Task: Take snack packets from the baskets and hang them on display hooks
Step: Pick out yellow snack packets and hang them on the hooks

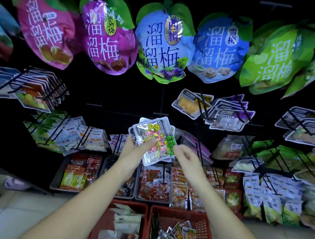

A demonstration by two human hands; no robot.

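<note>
The left hand (138, 150) grips a stack of packets (152, 135), thumb curled across the foil face of the front one and the fingers hidden behind. The stack is raised in front of the dark rack (118, 93). It sits tilted, its long axis running from upper left to lower right, with the upper end towards the rack.

The right hand (186, 157) is just right of the stack, fingertips at the green-labelled edge of the front packet. It is blurred, so I cannot tell whether it pinches that edge or only nears it. It is the freer hand, so peeling off one packet looks like its job.

Directly above the stack, and near it, is a short black bar (158, 113) that I take to be the front of a bare hook – the likely target. The move would then be up and away from the person, and the packet's hang hole must meet the hook's tip. No hole shows here.

Loaded hooks lie left and right of the stack, so the gap is narrow. Well above it hang large plum bags (162, 46). Below it are metal trays (57, 178) of packets, and lower still, nearest the person, the red baskets (202, 226) – both holding more packets. Pale floor (7, 214) lies to the lower left.
</note>
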